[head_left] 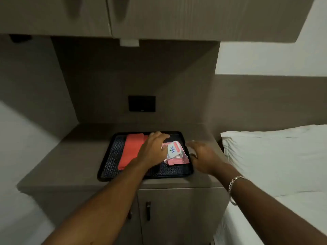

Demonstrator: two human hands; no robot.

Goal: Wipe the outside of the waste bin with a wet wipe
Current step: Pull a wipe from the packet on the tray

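A pink wet wipe pack point(175, 152) with a white label lies on the right part of a black tray point(113, 156) on the counter. My left hand point(154, 149) rests over the pack's left side, fingers curled onto it. To the right of the pack, over the tray's right rim, my right hand point(203, 156) hovers with fingers spread and nothing in it. A bracelet is on the right wrist. No waste bin is in view.
A folded coral cloth point(131, 151) lies on the tray's left half. The grey counter point(70, 156) sits in a niche under overhead cabinets point(159, 16), with cabinet doors point(168, 214) below. A bed with a white pillow point(274, 152) adjoins on the right.
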